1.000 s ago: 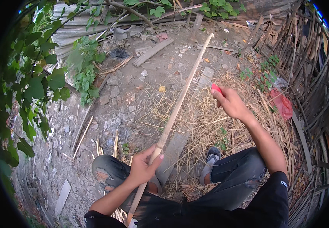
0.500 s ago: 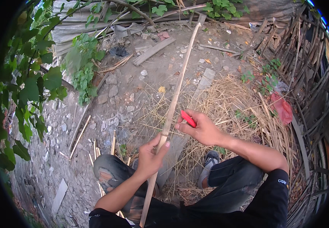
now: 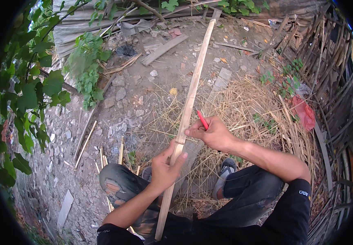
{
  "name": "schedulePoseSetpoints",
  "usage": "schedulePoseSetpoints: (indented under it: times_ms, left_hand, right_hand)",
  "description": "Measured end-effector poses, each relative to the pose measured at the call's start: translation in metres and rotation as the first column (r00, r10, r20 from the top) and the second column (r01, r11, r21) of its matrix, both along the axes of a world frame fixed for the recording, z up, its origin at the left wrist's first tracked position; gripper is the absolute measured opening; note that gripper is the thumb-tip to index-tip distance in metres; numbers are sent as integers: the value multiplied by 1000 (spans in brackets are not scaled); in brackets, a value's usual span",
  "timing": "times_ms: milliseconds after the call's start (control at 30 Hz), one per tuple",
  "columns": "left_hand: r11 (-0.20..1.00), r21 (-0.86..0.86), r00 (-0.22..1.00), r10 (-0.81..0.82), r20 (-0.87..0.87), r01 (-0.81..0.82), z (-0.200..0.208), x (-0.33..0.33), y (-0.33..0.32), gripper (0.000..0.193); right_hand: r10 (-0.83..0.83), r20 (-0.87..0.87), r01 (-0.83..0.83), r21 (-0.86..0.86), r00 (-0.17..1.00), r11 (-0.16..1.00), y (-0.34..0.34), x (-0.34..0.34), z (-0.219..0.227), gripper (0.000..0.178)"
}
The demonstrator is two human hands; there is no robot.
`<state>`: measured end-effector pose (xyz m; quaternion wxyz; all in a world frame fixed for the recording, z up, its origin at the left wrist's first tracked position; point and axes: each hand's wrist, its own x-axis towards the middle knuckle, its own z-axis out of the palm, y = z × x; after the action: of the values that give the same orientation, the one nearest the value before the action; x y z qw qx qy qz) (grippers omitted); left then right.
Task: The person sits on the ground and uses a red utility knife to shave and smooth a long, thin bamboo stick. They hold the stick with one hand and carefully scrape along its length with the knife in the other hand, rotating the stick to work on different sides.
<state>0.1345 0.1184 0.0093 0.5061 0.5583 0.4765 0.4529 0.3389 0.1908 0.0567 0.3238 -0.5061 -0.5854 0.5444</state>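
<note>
A long split bamboo strip (image 3: 194, 83) runs from my lap up and away, leaning slightly right, with a node just above my left fingers. My left hand (image 3: 166, 168) grips it below that node, thumb lying along its right side. In my right hand (image 3: 217, 134) is a slim red tool (image 3: 202, 119) with a tapered end pointing up; its kind is unclear, and its lower part is hidden in the fingers. The right thumb and fingertips meet the strip's right edge just above the node.
Straw-like shavings (image 3: 241, 110) cover the ground at right, near a red plastic bag (image 3: 304, 112). A narrow board (image 3: 221, 79) lies beyond the strip. Thin bamboo pieces (image 3: 121, 151) stand by my left knee. A stick fence (image 3: 331, 73) borders the right; leafy vines (image 3: 33, 96) hang at left.
My right hand has moved slightly left, bringing its fingertips to the strip. The red tool has turned in the grip. The strip's near end has shifted a little right.
</note>
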Motion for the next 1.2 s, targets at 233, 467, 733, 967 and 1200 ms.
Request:
schedulePoseSetpoints:
  times_ms: [233,467,733,967,1200]
  left_hand:
    - [999,-39,1000,10,-5,-10,1,-5,0,60]
    - [996,-78,998,48,48,-44,3,-15,9,57]
    - [994,-43,992,101,-80,-105,6,-31,16,50]
    - [994,-54,986,102,129,-96,1,-61,24,45]
    - [999,-23,999,25,23,-25,-4,-29,3,50]
  right_hand:
    - [97,-28,-96,38,995,995,-1,4,1,23]
    - [542,197,-576,307,817,757,-10,8,6,21]
    - [972,110,-972,-86,207,217,-21,10,23,26]
    - [708,360,-734,-85,607,673,-20,32,26,30]
    - [124,203,-158,158,971,975,-14,14,12,28]
